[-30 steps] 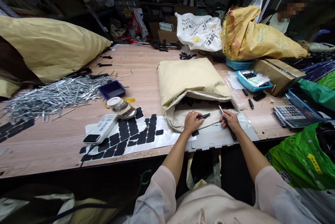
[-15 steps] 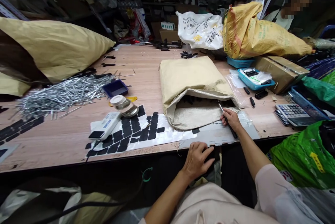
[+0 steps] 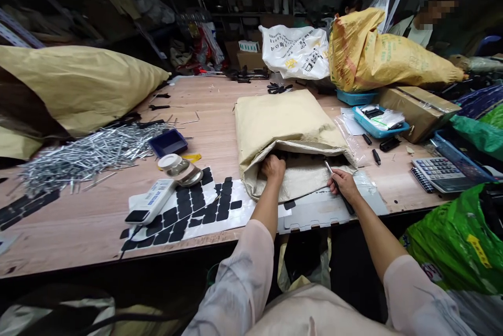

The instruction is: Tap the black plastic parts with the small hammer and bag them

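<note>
Left hand inside the sack's mouth, tool gripped at its edge by the right.

The left hand [image 3: 274,168] is reached into the open mouth of the tan sack [image 3: 286,116], its fingers curled; whether anything is held cannot be told, as the fingertips are hidden. By the right hand [image 3: 341,183], closed, a black-handled tool [image 3: 347,204] is held, its metal shaft pointed into the right side of the mouth. The sack is laid flat on the table [image 3: 212,116], mostly beyond both hands. To the left, black pads [image 3: 188,205], a white device [image 3: 151,202], a jar [image 3: 179,170] and piled metal rods [image 3: 90,150] are seen; to the right, a calculator [image 3: 442,173] is placed.
</note>
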### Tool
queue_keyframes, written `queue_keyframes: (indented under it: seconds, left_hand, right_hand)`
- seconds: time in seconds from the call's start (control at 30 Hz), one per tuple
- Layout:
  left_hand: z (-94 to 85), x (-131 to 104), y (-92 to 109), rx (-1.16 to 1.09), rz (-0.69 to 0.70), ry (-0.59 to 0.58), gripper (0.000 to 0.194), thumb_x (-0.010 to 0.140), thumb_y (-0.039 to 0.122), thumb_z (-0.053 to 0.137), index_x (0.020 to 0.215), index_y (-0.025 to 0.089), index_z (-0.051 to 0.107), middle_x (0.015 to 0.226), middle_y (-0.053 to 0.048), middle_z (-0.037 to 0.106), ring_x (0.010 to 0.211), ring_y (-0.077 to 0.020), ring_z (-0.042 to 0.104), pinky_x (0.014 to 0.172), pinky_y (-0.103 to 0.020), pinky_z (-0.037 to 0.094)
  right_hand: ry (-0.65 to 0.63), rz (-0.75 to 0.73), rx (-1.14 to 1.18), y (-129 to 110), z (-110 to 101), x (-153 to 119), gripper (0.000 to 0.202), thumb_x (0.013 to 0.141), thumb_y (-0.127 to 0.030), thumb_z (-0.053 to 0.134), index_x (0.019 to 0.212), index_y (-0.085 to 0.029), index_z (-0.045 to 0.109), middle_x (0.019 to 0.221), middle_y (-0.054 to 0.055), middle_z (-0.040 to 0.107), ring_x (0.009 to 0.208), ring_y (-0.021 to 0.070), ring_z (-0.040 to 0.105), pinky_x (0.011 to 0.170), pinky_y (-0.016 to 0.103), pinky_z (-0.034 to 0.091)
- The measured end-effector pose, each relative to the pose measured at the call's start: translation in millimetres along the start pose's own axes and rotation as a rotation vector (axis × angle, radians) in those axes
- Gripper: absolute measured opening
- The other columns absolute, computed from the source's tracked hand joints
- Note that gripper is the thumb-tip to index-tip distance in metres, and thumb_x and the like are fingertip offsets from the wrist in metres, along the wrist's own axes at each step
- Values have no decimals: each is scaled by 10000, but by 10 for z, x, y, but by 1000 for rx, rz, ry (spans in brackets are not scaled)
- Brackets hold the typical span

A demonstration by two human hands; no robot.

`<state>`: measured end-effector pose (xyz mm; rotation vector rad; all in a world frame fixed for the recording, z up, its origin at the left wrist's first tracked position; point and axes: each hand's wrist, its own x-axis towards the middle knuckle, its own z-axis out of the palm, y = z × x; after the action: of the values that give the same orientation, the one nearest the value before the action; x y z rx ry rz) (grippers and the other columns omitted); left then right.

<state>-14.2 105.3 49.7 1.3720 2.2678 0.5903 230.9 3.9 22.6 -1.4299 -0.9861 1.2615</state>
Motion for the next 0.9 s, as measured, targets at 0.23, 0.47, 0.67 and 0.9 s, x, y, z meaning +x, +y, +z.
queue_keyframes:
  seconds: [0.23, 0.47, 0.67, 0.9]
  left_hand:
    - [-115, -462, -339, -38, 236, 67, 163, 839, 331, 658, 951, 215, 681, 1005, -117, 700, 987, -291, 655, 812, -368, 470]
    - [110, -755, -531, -27, 703, -144, 115, 851, 277, 691, 961, 250, 708, 947, -39, 658, 979, -222, 581, 883, -326, 436]
    - [195, -673, -566, -98, 680, -178, 184, 841, 312, 722, 1018, 272, 752, 938, -24, 638, 971, -211, 569, 887, -329, 436]
    - [221, -635, -577, -128, 633, -224, 199, 831, 324, 731, 1019, 276, 771, 975, -19, 660, 995, -206, 569, 904, -325, 430]
  right_hand:
    - [-5, 1, 0, -22, -2, -9, 365, 755, -397, 681, 1037, -165, 658, 597, -34, 651, 405, 103, 564, 338, 182, 444]
    - [-8, -22, -3, -44, -14, -26, 400, 751, -390, 677, 1072, -151, 666, 612, -29, 648, 429, 107, 568, 358, 193, 454]
    - [26, -42, -22, -47, 32, -126, 521, 730, -366, 679, 1196, -133, 679, 653, -23, 653, 445, 97, 544, 389, 209, 464]
    - [56, -187, -449, -71, 150, -485, 471, 818, -363, 632, 1243, -184, 729, 867, 40, 762, 603, 155, 649, 584, 299, 576]
